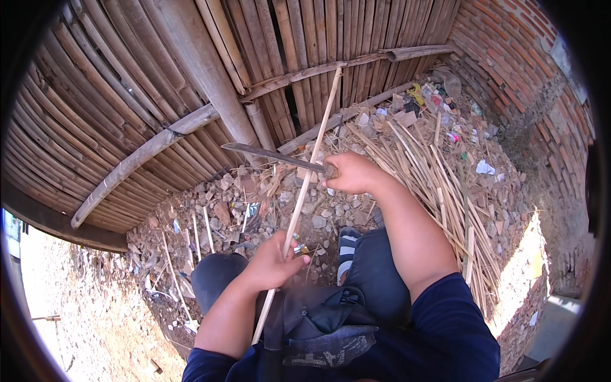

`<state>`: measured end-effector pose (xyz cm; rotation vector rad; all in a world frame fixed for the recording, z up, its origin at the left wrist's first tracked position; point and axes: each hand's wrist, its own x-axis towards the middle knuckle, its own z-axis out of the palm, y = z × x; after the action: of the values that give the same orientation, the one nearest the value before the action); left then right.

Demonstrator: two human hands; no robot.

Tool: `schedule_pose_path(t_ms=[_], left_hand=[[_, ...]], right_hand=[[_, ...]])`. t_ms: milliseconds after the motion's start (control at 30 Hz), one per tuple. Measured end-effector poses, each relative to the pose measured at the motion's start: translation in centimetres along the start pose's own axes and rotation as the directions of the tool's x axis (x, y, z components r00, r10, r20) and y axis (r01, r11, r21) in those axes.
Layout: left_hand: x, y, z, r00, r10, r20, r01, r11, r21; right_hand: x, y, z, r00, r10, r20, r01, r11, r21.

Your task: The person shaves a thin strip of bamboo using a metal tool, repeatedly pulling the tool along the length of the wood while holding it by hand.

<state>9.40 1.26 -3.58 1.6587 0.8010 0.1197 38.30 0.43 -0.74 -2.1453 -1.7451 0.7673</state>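
Dark blue sleeves [445,331] and a black bag w/ strap [318,321] sit closest, on the lap. Left hand [272,264] is closed round a long thin pale bamboo strip [304,184], gripping it low; strip runs up and slightly right, top end reaching the bamboo slat wall [114,95]. Right hand [353,173] is fisted on the handle of a dark curved metal blade [270,154], blade pointing left, crossing the strip approx. mid-length, touching or just beside it, can't tell which. Below: rubble ground [216,210], striped sandal [347,245] on one foot. Pile of split bamboo slivers [433,172] lies right of the hands, near a red brick wall [509,57].
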Motion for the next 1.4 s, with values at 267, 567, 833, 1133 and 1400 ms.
schedule_pose_path(t_ms=[267,567,833,1133,1400], left_hand=[[0.2,-0.5,0.1,1.0,0.002,0.003,-0.002,1.0,-0.01],[0.2,-0.5,0.0,1.0,0.008,0.004,-0.008,1.0,0.002],[0.2,-0.1,0.1,1.0,-0.01,0.009,0.01,1.0,0.026],[0.3,-0.6,0.2,1.0,0.017,0.022,-0.017,1.0,0.011],[-0.1,-0.8,0.0,1.0,-0.005,0.014,0.006,0.996,-0.094]], right_hand=[[0.0,0.2,0.0,0.999,0.036,-0.006,-0.036,0.999,0.036],[0.8,1.5,0.5,0.997,0.032,-0.069,-0.031,1.0,0.002],[0.3,0.9,0.0,0.998,0.029,-0.052,-0.03,0.999,-0.015],[0.6,2.4,0.0,0.999,0.026,-0.035,-0.024,0.999,0.049],[0.0,0.2,1.2,0.995,-0.053,-0.084,0.052,0.998,-0.02]])
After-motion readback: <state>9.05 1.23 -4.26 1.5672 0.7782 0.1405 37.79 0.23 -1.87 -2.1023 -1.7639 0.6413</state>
